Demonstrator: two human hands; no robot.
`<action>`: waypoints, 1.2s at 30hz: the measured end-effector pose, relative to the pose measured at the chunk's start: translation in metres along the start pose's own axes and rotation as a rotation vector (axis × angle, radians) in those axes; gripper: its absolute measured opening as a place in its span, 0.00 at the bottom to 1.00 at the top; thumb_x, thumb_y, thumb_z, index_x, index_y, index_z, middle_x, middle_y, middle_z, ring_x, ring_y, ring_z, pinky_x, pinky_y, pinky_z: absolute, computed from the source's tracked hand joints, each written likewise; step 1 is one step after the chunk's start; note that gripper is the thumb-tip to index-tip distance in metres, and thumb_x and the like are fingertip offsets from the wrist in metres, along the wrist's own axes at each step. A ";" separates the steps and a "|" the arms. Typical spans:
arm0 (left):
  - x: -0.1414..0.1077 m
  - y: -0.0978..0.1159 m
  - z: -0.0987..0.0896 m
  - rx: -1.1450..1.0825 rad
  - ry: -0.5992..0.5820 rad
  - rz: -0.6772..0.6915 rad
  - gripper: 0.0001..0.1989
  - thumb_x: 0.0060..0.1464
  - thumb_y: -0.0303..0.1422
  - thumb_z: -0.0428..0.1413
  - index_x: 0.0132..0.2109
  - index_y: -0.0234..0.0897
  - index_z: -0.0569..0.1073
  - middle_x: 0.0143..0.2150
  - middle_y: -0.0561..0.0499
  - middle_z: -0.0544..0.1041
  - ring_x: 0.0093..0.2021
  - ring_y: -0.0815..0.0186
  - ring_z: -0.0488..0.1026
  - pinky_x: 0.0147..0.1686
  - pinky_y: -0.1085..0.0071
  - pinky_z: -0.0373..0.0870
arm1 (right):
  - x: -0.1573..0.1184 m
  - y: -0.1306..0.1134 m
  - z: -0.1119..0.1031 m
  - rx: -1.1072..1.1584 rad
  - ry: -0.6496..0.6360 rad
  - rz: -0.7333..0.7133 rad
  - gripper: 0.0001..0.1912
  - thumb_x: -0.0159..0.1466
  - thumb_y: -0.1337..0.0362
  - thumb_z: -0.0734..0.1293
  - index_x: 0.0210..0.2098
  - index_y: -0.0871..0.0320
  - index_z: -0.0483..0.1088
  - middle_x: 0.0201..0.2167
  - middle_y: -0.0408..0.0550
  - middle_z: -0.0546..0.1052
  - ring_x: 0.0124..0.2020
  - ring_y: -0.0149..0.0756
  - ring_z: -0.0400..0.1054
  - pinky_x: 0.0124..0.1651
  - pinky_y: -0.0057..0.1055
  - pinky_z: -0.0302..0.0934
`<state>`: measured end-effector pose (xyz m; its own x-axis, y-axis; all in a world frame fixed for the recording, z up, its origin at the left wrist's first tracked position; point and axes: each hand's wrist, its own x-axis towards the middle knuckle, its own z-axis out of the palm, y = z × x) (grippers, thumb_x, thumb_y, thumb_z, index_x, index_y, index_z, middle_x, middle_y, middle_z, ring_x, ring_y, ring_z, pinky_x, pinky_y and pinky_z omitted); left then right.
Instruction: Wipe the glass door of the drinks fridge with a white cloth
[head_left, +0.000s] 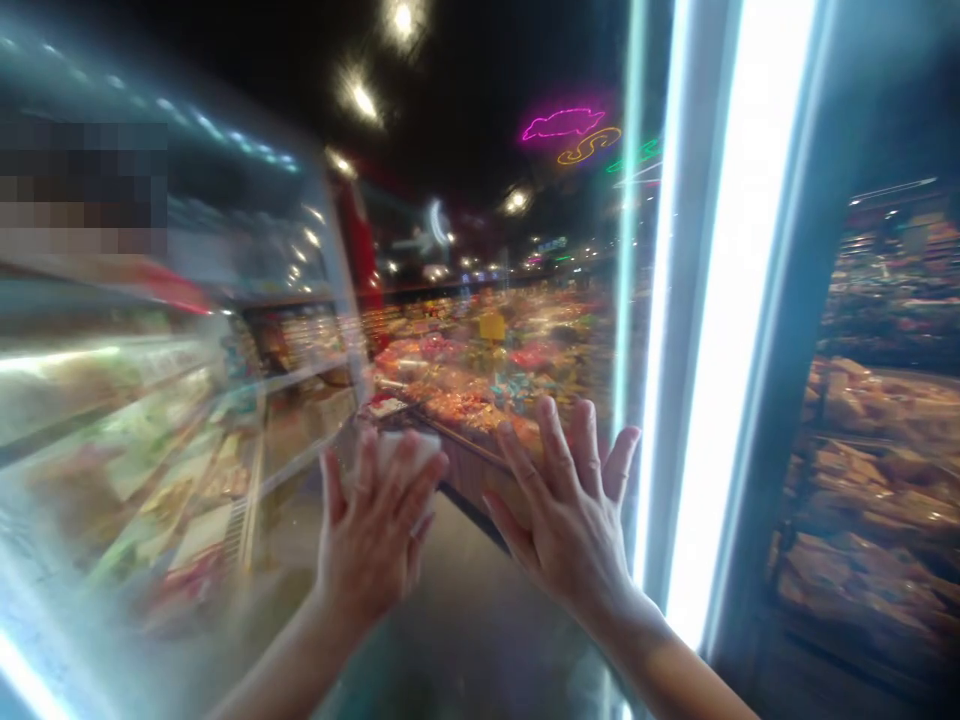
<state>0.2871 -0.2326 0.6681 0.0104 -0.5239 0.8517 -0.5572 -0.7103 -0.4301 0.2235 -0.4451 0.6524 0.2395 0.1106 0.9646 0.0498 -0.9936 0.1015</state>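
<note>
While raised before a glass pane (480, 650), both hands bare, fronting a lit display case (127, 440) on the left. Left hand (375, 530): fingers extended across one white wad (405, 452), material unclear, grasp impossible to confirm. Right hand (570, 520): open, fingers spread, nothing held. Beyond: one bright vertical light strip (739, 300); at least three neon signs (562, 123) in pink, yellow and green; black ceiling (465, 100) with spotlights; heaped market goods (480, 380). Labels too blurred to read.
</note>
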 end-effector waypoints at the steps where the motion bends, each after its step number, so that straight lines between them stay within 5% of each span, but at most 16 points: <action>1: -0.008 0.007 0.004 -0.009 -0.013 0.051 0.36 0.65 0.37 0.52 0.75 0.45 0.47 0.78 0.57 0.41 0.78 0.54 0.33 0.76 0.47 0.26 | 0.000 -0.002 0.001 0.006 0.007 0.018 0.44 0.70 0.58 0.65 0.76 0.47 0.35 0.77 0.52 0.39 0.76 0.65 0.33 0.67 0.81 0.34; 3: -0.016 0.014 0.008 -0.010 -0.017 0.070 0.36 0.65 0.38 0.52 0.75 0.45 0.47 0.78 0.58 0.42 0.78 0.57 0.35 0.76 0.49 0.27 | -0.001 -0.007 0.004 0.022 0.021 0.051 0.44 0.70 0.58 0.65 0.76 0.47 0.35 0.77 0.51 0.39 0.76 0.64 0.32 0.68 0.79 0.34; 8: 0.006 0.002 0.001 0.053 0.061 -0.204 0.37 0.64 0.35 0.53 0.75 0.45 0.46 0.78 0.54 0.35 0.78 0.51 0.29 0.74 0.44 0.23 | -0.004 -0.022 0.012 0.037 0.090 0.119 0.43 0.70 0.59 0.65 0.76 0.47 0.38 0.77 0.51 0.37 0.76 0.64 0.30 0.68 0.79 0.35; 14: -0.013 0.003 0.002 0.022 -0.032 0.054 0.36 0.64 0.39 0.53 0.74 0.49 0.48 0.77 0.60 0.46 0.78 0.57 0.36 0.76 0.48 0.27 | -0.009 -0.026 0.014 0.061 0.083 0.133 0.44 0.68 0.59 0.68 0.76 0.43 0.41 0.77 0.51 0.45 0.76 0.67 0.31 0.65 0.78 0.48; 19: 0.006 -0.014 -0.005 0.071 0.043 -0.155 0.37 0.65 0.34 0.52 0.75 0.47 0.45 0.78 0.53 0.40 0.78 0.53 0.30 0.74 0.43 0.25 | -0.010 -0.025 0.013 0.066 0.087 0.146 0.42 0.69 0.59 0.67 0.75 0.42 0.42 0.77 0.50 0.45 0.76 0.67 0.32 0.66 0.79 0.45; 25: -0.029 0.008 0.005 0.021 -0.011 -0.043 0.37 0.65 0.37 0.52 0.75 0.47 0.45 0.79 0.58 0.38 0.78 0.53 0.32 0.75 0.47 0.25 | -0.011 -0.024 0.012 0.068 0.091 0.117 0.42 0.70 0.58 0.66 0.75 0.42 0.42 0.76 0.50 0.48 0.75 0.66 0.38 0.65 0.76 0.50; 31: -0.006 -0.012 -0.003 0.083 0.025 -0.205 0.38 0.65 0.33 0.51 0.75 0.47 0.43 0.79 0.54 0.32 0.78 0.50 0.27 0.73 0.40 0.24 | -0.012 -0.022 0.014 0.044 0.118 0.105 0.44 0.69 0.59 0.68 0.76 0.44 0.40 0.76 0.51 0.47 0.76 0.65 0.38 0.65 0.73 0.53; 36: -0.046 0.001 0.005 0.054 0.009 -0.130 0.38 0.63 0.35 0.53 0.75 0.47 0.45 0.78 0.55 0.39 0.78 0.53 0.33 0.75 0.46 0.25 | -0.013 -0.021 0.015 0.052 0.119 0.100 0.43 0.69 0.60 0.68 0.76 0.43 0.42 0.76 0.51 0.50 0.75 0.66 0.40 0.65 0.74 0.52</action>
<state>0.2905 -0.2115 0.6272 0.0726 -0.4215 0.9039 -0.5058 -0.7967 -0.3309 0.2341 -0.4253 0.6335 0.1297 0.0048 0.9915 0.0827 -0.9966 -0.0060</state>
